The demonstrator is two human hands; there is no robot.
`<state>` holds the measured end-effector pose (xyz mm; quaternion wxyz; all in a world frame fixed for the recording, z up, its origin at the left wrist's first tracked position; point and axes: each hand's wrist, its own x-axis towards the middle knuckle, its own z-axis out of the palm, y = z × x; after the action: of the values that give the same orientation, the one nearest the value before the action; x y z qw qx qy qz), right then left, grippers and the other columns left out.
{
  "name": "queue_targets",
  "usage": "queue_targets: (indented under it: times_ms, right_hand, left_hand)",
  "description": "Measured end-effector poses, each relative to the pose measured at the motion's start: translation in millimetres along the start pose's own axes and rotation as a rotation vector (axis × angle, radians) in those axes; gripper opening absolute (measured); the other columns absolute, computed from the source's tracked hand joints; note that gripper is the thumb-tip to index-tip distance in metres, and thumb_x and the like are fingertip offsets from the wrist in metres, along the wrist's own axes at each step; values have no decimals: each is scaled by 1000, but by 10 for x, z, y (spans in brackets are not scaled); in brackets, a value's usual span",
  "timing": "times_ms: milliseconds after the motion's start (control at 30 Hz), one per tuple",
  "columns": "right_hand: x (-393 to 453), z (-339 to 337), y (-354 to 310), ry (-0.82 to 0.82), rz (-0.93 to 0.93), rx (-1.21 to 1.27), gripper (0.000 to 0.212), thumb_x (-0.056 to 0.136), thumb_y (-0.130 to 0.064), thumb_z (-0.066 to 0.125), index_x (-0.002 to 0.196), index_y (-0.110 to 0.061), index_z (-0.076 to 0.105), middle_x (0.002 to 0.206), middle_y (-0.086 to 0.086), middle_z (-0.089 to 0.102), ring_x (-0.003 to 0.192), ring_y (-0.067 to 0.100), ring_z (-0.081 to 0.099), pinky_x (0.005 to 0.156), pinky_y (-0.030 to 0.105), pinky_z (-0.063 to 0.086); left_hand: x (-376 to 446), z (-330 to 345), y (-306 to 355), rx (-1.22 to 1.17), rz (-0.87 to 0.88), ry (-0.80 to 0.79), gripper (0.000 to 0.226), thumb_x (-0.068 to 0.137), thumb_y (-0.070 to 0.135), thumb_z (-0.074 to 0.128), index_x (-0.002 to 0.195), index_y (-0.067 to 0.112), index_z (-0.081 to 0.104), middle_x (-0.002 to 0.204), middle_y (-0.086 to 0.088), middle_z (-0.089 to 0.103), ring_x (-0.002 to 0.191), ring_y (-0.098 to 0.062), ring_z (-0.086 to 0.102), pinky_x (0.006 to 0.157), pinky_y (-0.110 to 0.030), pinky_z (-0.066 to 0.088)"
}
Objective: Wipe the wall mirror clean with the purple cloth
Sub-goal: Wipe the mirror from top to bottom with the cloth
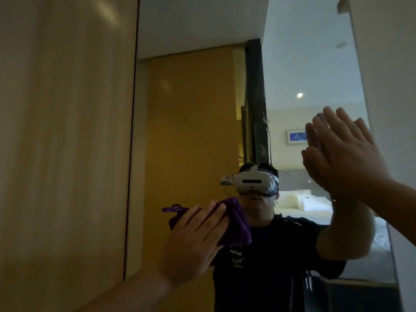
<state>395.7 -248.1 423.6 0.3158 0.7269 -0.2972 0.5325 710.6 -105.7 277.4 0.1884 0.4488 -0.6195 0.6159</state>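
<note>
The wall mirror (198, 122) fills the middle of the head view, from the wood panel on the left to a white wall on the right. My left hand (195, 242) presses the crumpled purple cloth (236, 224) flat against the glass at lower centre, fingers spread over it. A loop of the cloth sticks out to the left. My right hand (351, 158) lies flat and open on the glass near the mirror's right edge, touching its own reflection. It holds nothing.
A tall wood panel (65, 143) borders the mirror on the left. A white wall (391, 86) borders it on the right. The mirror reflects a person wearing a headset, a wooden door and a bed behind.
</note>
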Motion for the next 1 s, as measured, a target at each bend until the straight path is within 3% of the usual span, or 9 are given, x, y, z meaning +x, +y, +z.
queue_targets:
  times_ms: [100,200,300,400,467,633,733,1000]
  right_hand:
    - [-182,-29,109,-1,56,-23,72,97,-58,25,156,-16,22,167,11,8,154,27,-3,123,54,3]
    - [-331,8,171,-69,79,5,75,96,-62,16,158,-19,15,168,8,1,154,27,-8,123,57,6]
    - [-365,70,179,-53,104,8,74,97,-61,12,159,-21,12,168,4,-3,154,22,-12,123,53,6]
    - [-361,83,180,-49,97,-3,73,97,-61,9,159,-22,10,167,3,-5,154,21,-12,123,51,5]
    - [-363,100,197,-55,92,-12,73,97,-61,7,159,-22,8,166,1,-9,153,21,-14,123,50,3]
    - [-367,139,223,-16,79,-15,69,99,-57,13,159,-21,11,167,3,-4,154,22,-11,123,51,3]
    - [-369,162,243,-2,73,-20,68,100,-55,16,158,-20,14,168,5,1,154,24,-9,123,53,5]
    - [-367,200,259,16,73,-39,68,100,-54,20,158,-19,15,167,3,0,154,24,-8,123,50,4]
  left_hand:
    - [10,10,-28,-49,12,53,46,102,29,56,145,17,45,154,-2,43,140,-23,43,106,-44,42]
    - [213,-6,-109,-100,-18,142,49,88,17,75,134,15,56,143,-3,54,123,-26,56,95,-43,47]
    - [781,-56,-266,-88,-95,233,54,82,10,80,130,10,57,136,-7,57,114,-27,56,103,-36,40]
    - [1626,-287,-466,-102,-187,290,37,95,12,55,131,5,57,133,-12,59,115,-31,55,106,-37,37]
    - [2220,-494,-625,-103,-255,276,40,99,15,41,135,6,55,136,-12,58,120,-32,53,106,-37,34]
    - [3111,-615,-827,-72,-315,134,45,106,23,37,150,14,38,159,-4,33,145,-25,30,119,-39,24]
    - [3041,-421,-730,0,-264,24,52,107,35,31,154,15,28,163,-5,24,150,-23,18,122,-40,14]
    - [1840,-138,-121,-4,-99,50,54,104,40,35,149,10,39,157,-11,37,146,-27,30,120,-46,25]
